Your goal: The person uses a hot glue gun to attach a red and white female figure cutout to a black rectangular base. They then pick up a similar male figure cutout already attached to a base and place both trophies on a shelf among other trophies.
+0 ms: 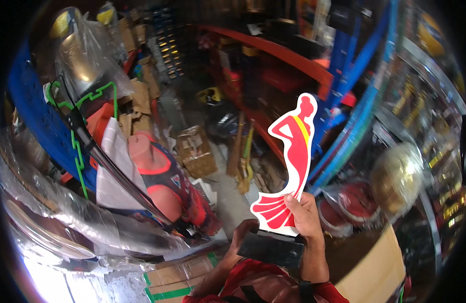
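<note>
A trophy stands upright in front of me, a flat white-edged cutout of a red figure in a gown with a yellow sash. Its flared lower end meets a black rectangular base. My right hand is closed round the lower right edge of the cutout, thumb on its front face. At the left end of the base, my left hand grips it; most of its fingers are in shadow or hidden behind the base.
An open cardboard box stands at lower right, a taped carton at lower left. To the left is a mannequin torso in a dark jersey. Plastic-wrapped golden bowl shapes hang at right. Red-beamed racking runs behind.
</note>
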The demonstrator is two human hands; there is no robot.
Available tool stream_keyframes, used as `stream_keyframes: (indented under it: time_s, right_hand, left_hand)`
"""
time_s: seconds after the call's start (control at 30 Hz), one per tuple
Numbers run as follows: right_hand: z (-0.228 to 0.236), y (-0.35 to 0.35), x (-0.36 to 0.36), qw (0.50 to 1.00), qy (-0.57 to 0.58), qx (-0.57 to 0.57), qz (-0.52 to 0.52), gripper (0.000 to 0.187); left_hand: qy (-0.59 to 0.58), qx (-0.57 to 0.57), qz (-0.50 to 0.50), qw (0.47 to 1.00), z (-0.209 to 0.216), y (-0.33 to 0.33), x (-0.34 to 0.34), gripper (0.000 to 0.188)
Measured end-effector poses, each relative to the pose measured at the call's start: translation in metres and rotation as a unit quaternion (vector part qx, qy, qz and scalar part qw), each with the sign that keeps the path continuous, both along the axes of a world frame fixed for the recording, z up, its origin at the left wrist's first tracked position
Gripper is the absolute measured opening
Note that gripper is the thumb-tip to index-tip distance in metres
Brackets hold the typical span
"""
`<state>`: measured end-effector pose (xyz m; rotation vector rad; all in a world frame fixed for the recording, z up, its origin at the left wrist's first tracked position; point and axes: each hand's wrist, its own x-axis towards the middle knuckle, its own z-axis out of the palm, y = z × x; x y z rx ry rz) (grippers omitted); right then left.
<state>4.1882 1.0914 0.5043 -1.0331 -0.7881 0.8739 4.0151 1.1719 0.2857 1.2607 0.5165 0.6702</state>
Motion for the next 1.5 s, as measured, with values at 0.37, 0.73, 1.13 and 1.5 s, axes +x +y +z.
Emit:
stream_keyframes:
  time_s: [0.37, 0.73, 1.13, 1.5]
  right_hand:
    - [-0.067, 0.219, 0.072, 0.981, 0.098, -0.143, 0.087, 0.031]
    - [-0.078, 0.473, 0.143, 0.962, 0.062, -0.165, 0.21, 0.024]
    - [-0.07, 0.696, 0.17, 0.971, -0.032, -0.137, 0.194, 0.028]
    - [-0.039, 0.839, 0.169, 0.976, 0.002, -0.129, 0.175, 0.023]
  left_hand:
    - [-0.013, -0.132, 0.069, 0.989, 0.062, 0.178, 0.026, 0.057]
    - [0.144, -0.126, 0.122, 0.974, 0.116, 0.356, 0.075, 0.067]
    - [0.062, -0.171, 0.175, 0.968, 0.119, 0.583, 0.107, 0.055]
    - [0.0, -0.083, 0.193, 0.978, 0.13, 0.724, 0.118, 0.057]
